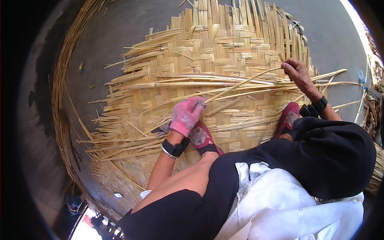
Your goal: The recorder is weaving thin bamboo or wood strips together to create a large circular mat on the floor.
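A long split bamboo strip [242, 84] stretches between my two hands, rising to the right. My left hand [187, 115], in a pink glove, is closed around its lower end. At the other end, my bare right hand [298, 73] pinches the strip between thumb and fingers. Beneath both hands lies a woven bamboo mat [200, 58] with ragged, unwoven ends around its edges. Several loose strips [184, 85] rest across its middle. Beside my left wrist is a grey object [161, 129], partly hidden, whose kind I cannot make out.
My feet, in dark red patterned shoes [202, 136], stand on the mat. A grey floor [116, 30] surrounds it. Long bundled strips [60, 88] curve along the left side. At the far right are a clear plastic bottle [361, 77] and a pile of brown sticks [374, 108].
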{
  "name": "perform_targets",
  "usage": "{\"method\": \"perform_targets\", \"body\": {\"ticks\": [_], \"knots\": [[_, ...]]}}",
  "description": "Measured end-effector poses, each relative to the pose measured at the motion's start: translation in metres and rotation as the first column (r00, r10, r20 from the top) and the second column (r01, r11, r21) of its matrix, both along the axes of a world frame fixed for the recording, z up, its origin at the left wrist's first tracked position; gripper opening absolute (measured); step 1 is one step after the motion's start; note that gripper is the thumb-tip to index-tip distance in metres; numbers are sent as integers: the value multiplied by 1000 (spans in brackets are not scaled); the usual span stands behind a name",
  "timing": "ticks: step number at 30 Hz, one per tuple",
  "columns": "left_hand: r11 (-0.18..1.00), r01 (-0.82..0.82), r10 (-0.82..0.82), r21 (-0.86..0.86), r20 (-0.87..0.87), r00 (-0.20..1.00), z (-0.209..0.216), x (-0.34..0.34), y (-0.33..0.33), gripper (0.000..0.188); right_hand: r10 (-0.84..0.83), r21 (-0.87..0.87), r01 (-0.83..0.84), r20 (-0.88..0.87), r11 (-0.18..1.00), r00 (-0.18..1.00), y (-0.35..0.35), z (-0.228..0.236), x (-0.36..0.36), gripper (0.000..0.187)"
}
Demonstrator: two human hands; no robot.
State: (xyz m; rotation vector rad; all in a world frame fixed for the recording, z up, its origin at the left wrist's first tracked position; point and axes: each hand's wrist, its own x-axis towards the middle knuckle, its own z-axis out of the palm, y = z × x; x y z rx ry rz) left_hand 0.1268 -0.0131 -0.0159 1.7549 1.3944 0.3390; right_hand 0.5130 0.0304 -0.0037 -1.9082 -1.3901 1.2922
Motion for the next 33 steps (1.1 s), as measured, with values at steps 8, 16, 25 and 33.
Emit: {"method": "perform_targets", "body": {"ticks": [8,16,25,33], "knots": [[985,136,-116,106,-179,977,-7,-10,11,10,333,181,-544,621,820,710,-23,11,57,15],[978,128,-117,163,-79,990,-15,29,25,9,651,-68,-741,536,668,538,-73,12,42,5],[965,181,-156,191,-139,978,-25,32,30,9,659,-109,-808,645,579,386,-89,-32,101,10],[832,336,-248,442,-246,937,21,40,31,32,388,-71,-388,-11,919,922,-62,35,87,15]]}}
